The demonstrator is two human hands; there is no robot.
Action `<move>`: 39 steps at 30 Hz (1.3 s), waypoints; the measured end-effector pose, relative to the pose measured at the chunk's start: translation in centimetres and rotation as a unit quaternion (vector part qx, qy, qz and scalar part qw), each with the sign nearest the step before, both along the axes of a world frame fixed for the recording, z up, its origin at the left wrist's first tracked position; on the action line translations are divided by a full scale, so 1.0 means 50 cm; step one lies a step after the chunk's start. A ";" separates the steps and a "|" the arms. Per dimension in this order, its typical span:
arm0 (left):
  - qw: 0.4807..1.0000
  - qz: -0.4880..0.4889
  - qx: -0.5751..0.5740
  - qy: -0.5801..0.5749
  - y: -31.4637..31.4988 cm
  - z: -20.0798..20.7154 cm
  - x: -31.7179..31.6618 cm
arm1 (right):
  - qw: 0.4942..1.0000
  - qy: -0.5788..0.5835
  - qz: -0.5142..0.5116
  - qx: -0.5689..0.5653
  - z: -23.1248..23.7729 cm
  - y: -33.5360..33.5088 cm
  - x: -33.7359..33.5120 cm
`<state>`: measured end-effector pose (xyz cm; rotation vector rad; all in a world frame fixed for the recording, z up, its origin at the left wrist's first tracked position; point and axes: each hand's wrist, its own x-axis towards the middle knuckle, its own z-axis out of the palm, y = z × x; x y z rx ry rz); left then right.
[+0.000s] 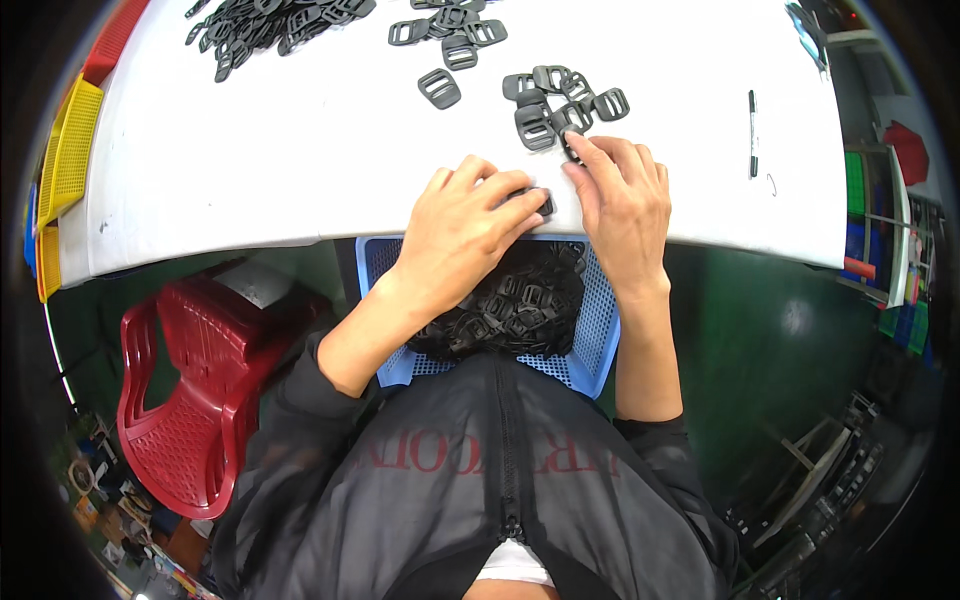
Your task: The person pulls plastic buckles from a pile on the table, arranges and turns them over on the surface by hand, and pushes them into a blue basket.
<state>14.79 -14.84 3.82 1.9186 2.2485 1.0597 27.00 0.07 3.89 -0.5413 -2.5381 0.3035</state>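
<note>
My left hand (462,222) is at the front edge of the white table, its fingers curled over a black plastic strap buckle (545,204). Part of that buckle is hidden under the fingers. With thumb and forefinger, my right hand (628,205) grips another black buckle (570,150) at the near side of a small group of buckles (534,124). Below both hands, a blue basket (598,330) holds many more black buckles (520,305).
Farther back on the table (270,150) are a large heap of buckles (270,22), a smaller cluster (460,50) and a single buckle (439,88). A black-and-white marker (754,135) lies at the right. A red plastic chair (190,430) stands at the left, below yellow baskets (72,150).
</note>
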 end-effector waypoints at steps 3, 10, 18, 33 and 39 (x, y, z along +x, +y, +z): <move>0.996 0.036 -0.004 -0.087 -0.010 0.010 -0.010 | 0.995 0.048 -0.028 -0.087 0.013 -0.005 0.014; 0.997 0.076 0.024 0.011 0.045 0.019 -0.040 | 0.997 0.045 -0.004 -0.063 0.018 0.029 -0.005; 0.993 0.082 0.063 0.053 0.073 0.017 -0.052 | 0.997 0.062 -0.041 -0.012 0.019 0.034 -0.016; 0.991 0.101 0.003 0.086 0.114 -0.005 -0.060 | 0.994 0.009 -0.104 0.017 0.007 0.122 -0.022; 0.990 0.073 0.080 -0.086 0.120 0.011 -0.049 | 0.997 0.024 -0.028 0.066 -0.019 0.092 -0.069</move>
